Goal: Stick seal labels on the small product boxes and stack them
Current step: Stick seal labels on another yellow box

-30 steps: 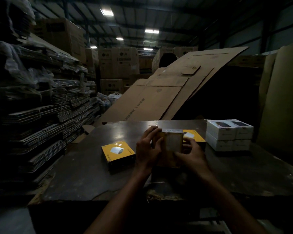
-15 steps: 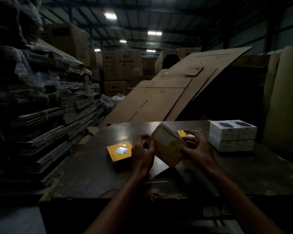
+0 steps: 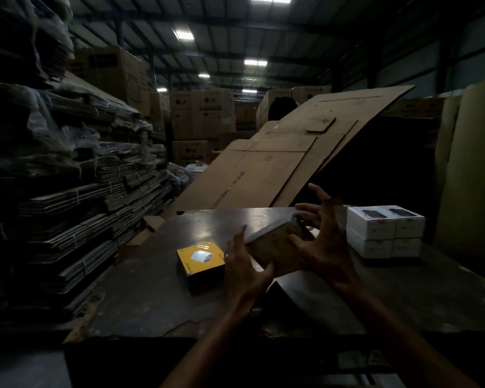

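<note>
I hold a small yellow product box (image 3: 275,249) tilted in the air above the dark table (image 3: 151,289), its face in shadow. My left hand (image 3: 245,266) grips its lower left corner, thumb underneath. My right hand (image 3: 321,242) clasps its right end, with the thumb across the near face and the fingers spread behind it, one pointing up. A second yellow box (image 3: 200,261) with a white picture on top lies flat on the table just left of my left hand. White boxes (image 3: 384,231) are stacked two high at the right. No seal label can be made out.
Flattened cardboard sheets (image 3: 277,169) lean behind the table's far edge. Bundled flat cartons (image 3: 76,205) are piled high at the left, and a tall cardboard sheet (image 3: 471,177) stands at the right. Large brown cartons (image 3: 202,113) fill the background. The table's front edge is chipped.
The held box has turned from nearly upright to a low tilt and moved right. My right hand's fingers have spread around its far end. The camera has moved closer and tipped upward.
</note>
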Motion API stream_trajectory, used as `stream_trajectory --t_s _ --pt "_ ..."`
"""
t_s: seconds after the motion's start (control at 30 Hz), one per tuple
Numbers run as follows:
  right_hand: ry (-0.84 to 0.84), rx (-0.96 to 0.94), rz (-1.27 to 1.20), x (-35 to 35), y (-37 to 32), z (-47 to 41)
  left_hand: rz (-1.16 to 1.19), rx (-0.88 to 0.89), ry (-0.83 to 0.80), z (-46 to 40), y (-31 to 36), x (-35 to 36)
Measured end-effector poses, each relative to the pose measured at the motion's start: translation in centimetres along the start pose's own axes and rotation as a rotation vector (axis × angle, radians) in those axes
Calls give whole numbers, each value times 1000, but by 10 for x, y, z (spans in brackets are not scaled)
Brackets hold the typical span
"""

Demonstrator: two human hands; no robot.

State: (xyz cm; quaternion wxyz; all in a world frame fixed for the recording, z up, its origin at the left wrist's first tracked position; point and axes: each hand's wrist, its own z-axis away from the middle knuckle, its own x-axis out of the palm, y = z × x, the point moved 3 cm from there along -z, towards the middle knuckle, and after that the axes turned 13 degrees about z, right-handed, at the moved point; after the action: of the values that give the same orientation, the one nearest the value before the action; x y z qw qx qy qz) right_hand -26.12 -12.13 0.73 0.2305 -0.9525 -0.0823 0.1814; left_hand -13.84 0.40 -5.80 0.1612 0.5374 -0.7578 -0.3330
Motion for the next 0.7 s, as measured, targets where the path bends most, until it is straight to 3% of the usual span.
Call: stream_trajectory --t_s 0.1,0.2,0.27,0.37,0.57,0.7 --pt "29 -78 -18 11 -11 9 -114 285 -143 -9 21 -2" --pt "8 -148 -30 22 -16 13 -257 404 -284 -12 27 -1" --pt "16 -132 15 27 -14 16 -335 341 -318 -12 17 -2" --pt "53 -53 93 27 -8 20 -235 213 -265 -15 0 -13" --pt "0 -72 236 26 -1 19 56 165 -249 -11 -3 -16" --pt "-56 -127 359 28 -1 14 14 135 -199 -16 -6 -10"
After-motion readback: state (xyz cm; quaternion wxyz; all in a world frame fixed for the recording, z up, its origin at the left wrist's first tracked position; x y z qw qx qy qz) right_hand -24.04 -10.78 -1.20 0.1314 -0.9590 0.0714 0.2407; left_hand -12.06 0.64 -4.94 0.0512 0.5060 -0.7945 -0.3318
